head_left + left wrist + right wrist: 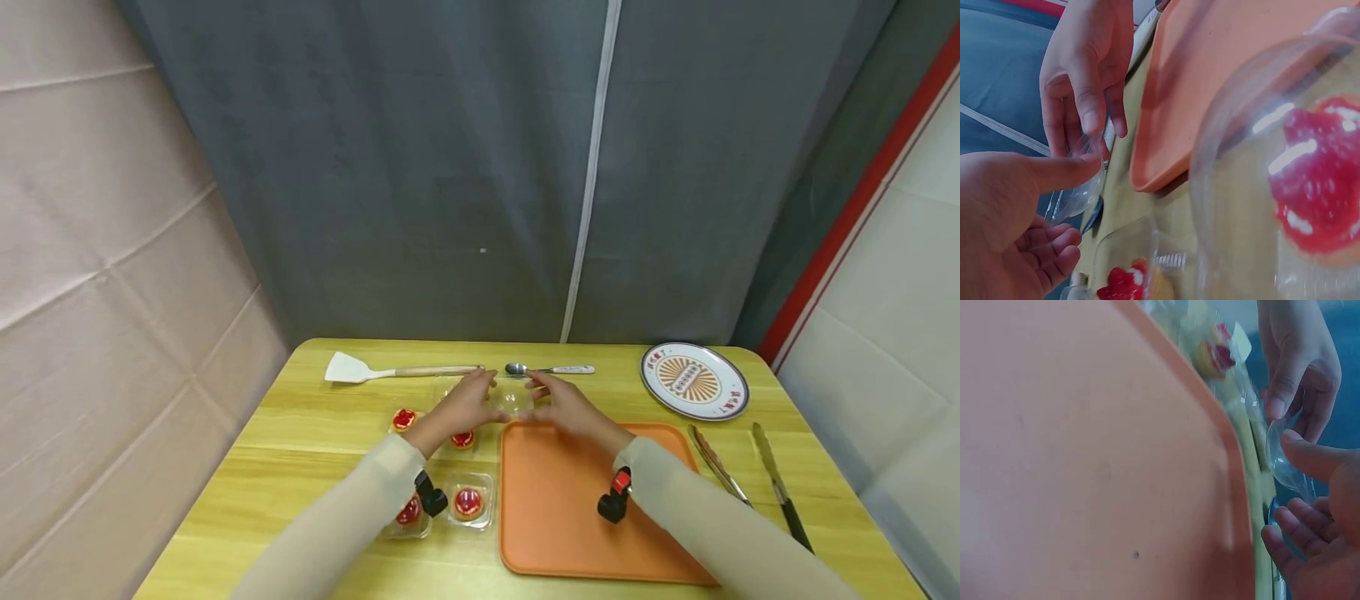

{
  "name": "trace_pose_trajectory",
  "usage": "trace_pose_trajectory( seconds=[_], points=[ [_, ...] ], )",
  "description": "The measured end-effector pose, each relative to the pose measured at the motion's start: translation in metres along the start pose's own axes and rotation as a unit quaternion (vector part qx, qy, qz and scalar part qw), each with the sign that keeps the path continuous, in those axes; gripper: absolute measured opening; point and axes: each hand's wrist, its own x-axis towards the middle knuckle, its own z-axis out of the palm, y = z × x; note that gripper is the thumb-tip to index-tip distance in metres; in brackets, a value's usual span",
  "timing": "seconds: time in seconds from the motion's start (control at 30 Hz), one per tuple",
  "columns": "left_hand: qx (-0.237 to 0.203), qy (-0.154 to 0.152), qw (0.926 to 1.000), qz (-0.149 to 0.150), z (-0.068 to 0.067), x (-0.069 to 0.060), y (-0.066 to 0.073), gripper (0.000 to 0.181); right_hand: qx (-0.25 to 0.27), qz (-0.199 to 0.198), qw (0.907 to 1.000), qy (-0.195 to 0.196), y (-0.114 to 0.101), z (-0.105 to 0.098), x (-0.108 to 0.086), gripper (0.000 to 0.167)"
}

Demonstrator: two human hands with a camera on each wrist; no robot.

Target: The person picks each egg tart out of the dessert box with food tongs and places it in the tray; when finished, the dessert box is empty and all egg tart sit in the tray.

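A clear plastic dome lid [513, 400] is between my two hands above the back edge of the orange tray. My left hand [472, 402] pinches its left side, with the thumb in front in the left wrist view. On the other side my right hand [561, 407] pinches the lid [1282, 464] between the thumb and fingers partly hidden there. The remaining fingers of both hands are loosely bent. Red-topped tarts in clear boxes lie left of the tray: one tart [468, 503] near the front, another [403, 419] farther back, and one [462, 439] beside my left wrist.
The orange tray [585, 533] lies under my right forearm. Behind my hands are a white spatula [348, 368] and a spoon [551, 369]. At the right are a patterned plate [694, 381], tongs [716, 462] and a black-handled utensil [780, 483]. A grey curtain [420, 183] hangs behind the table.
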Motion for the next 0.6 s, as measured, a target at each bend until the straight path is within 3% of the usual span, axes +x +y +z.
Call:
trace_pose_trajectory(
  seconds=[0.3,0.6],
  points=[
    [-0.039,0.007,0.9988,-0.03,0.015,0.016,0.002,0.089,-0.063,-0.007,0.998,-0.001,0.015,-0.002,0.012,0.08],
    [-0.05,-0.014,0.9972,-0.053,0.018,0.021,0.007,0.092,-0.068,-0.001,0.9976,-0.012,0.022,-0.002,0.014,0.078]
  ],
)
